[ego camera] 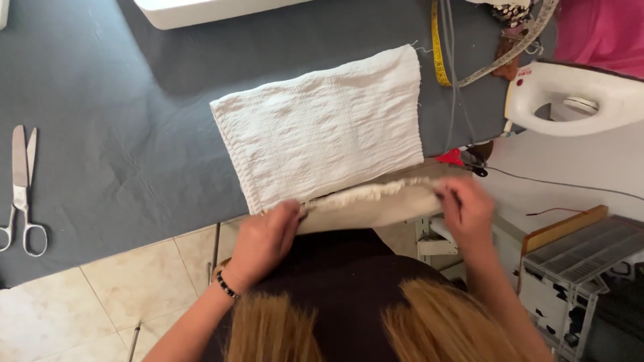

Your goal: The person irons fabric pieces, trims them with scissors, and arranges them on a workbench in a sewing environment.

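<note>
Packages: none in view.
Signs: none in view.
Screens: none in view.
Labels: a small red mark (524, 72) on the white iron (570, 100) at the bench's (121, 134) right end; blurred, its shape cannot be told.

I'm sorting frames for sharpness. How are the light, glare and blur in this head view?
Head view: even, soft daylight, with faint shadows under the crinkled white cloth; the white plastic iron looks slightly overexposed; the right hand is motion-blurred while the left hand is sharper; the steel scissors on the grey ironing surface are crisp.
</note>
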